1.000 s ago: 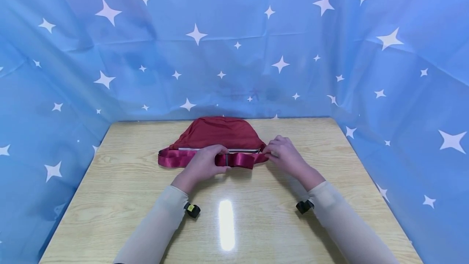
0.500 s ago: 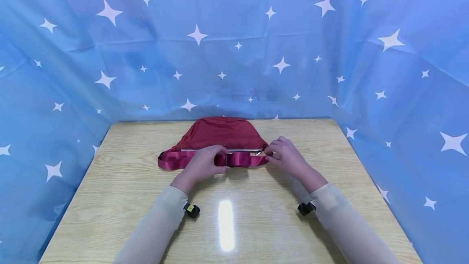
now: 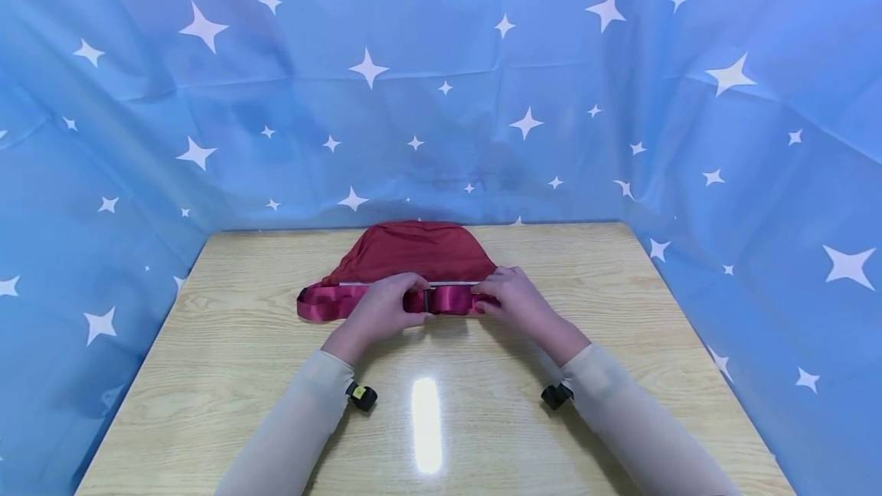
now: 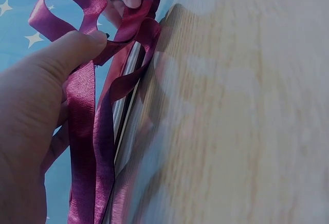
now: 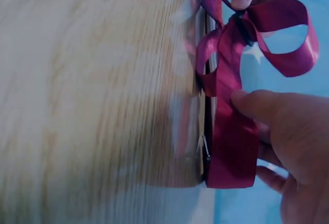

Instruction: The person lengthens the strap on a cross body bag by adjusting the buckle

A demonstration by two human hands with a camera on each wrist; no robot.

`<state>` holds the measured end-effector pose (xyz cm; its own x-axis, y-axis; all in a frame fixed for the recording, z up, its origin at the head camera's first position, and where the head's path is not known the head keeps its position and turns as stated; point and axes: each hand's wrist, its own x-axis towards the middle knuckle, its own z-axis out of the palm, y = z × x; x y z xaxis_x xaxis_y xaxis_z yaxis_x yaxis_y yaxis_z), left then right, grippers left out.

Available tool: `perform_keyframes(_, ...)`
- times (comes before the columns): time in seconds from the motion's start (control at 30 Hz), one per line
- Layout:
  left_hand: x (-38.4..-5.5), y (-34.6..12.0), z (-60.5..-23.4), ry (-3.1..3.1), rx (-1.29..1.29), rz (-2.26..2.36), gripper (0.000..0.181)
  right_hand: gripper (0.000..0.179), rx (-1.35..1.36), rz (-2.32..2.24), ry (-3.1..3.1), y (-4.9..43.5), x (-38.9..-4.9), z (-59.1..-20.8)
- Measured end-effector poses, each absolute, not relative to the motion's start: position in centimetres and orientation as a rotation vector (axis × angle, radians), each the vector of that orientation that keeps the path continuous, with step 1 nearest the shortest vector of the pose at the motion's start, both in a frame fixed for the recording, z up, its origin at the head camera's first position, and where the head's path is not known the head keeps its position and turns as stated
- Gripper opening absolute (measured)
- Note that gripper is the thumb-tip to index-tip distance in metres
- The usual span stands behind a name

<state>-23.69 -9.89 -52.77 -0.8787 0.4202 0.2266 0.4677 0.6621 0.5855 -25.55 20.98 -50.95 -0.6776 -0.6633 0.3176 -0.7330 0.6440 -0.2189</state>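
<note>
A dark red waist bag lies at the back of the table, its zipper edge towards me. Along that edge runs a shiny magenta strap. My left hand pinches the strap beside its dark slider buckle, where a loop of webbing stands out. To the right, my right hand pinches the strap between thumb and fingers. In the right wrist view, the thumb presses the strap's flat face. A metal zipper pull shows behind the strap. Much of the left half of the strap is hidden by my left hand.
The wooden table ends at a blue curtain with white stars, at the back and both sides. Bright light glares off the tabletop near the middle front. Each wrist wears a small black camera.
My right hand has moved left along the strap from the bag's right end, towards my left hand. The strap's free fold has flattened against the rest. My left hand stays in place.
</note>
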Motion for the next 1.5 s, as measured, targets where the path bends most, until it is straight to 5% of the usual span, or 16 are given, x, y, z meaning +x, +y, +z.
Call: perform_keyframes(1.5, -24.1, -11.2, -52.5, -2.814, -0.722, -1.019, 0.050, 0.023, 0.940, 0.258, -2.625, 25.9, -25.3, -51.8)
